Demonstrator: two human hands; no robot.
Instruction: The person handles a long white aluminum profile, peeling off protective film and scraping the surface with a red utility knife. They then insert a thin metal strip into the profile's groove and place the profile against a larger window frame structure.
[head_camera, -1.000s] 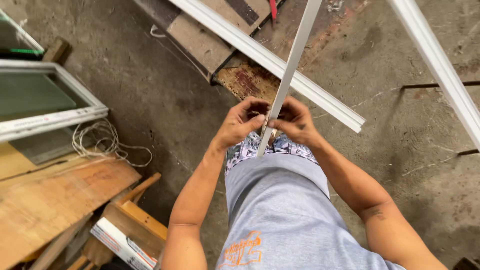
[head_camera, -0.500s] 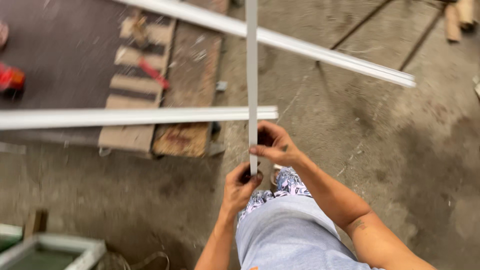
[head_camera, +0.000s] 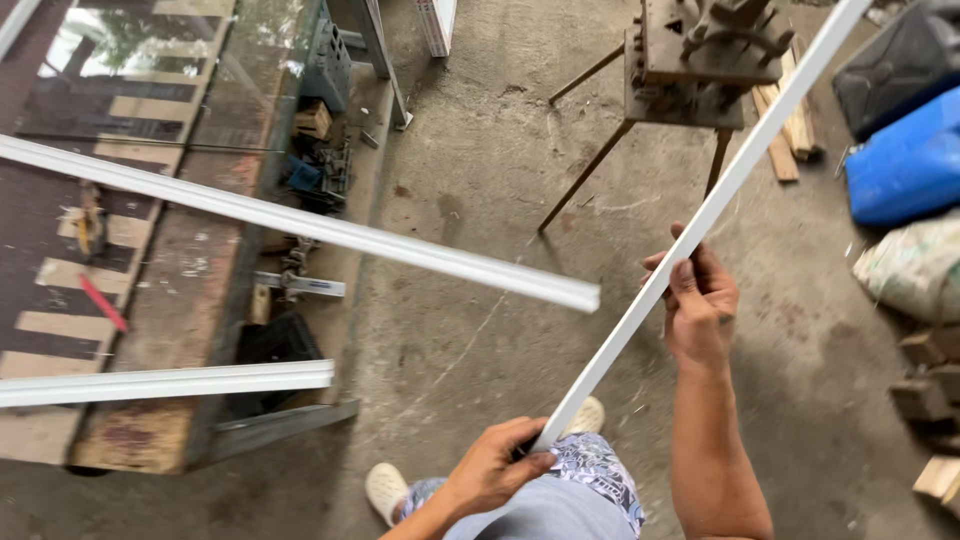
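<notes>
Above a stained concrete floor (head_camera: 480, 330), a person holds a long white strip (head_camera: 700, 215) slantwise in both hands. Its lower end sits in the left hand (head_camera: 497, 466), whose fingers are curled shut around it just above the person's patterned shorts (head_camera: 598, 468). Higher up the strip, the right hand (head_camera: 700, 300) is wrapped around it too, thumb lying along the near face and fingers closed behind. From there the strip runs up and to the right, passing in front of a rusty metal stand (head_camera: 685, 60) on thin splayed legs and leaving the view at the top right corner.

Left of the hands, two more white lengths lie across a worn workbench (head_camera: 150, 300). The upper length (head_camera: 300, 225) slopes down to the right and its free end juts out over the floor, near the held strip but apart from it. The lower length (head_camera: 170, 382) lies almost level and ends short of the bench's edge. Small tools, among them a red one (head_camera: 103, 302), rest on the bench top.

At the right edge stand a blue container (head_camera: 905, 160) and a black one (head_camera: 895, 65), with a pale sack (head_camera: 915, 265) just below them and wood blocks (head_camera: 930, 400) further down. A white shoe (head_camera: 387, 490) shows beside the shorts
</notes>
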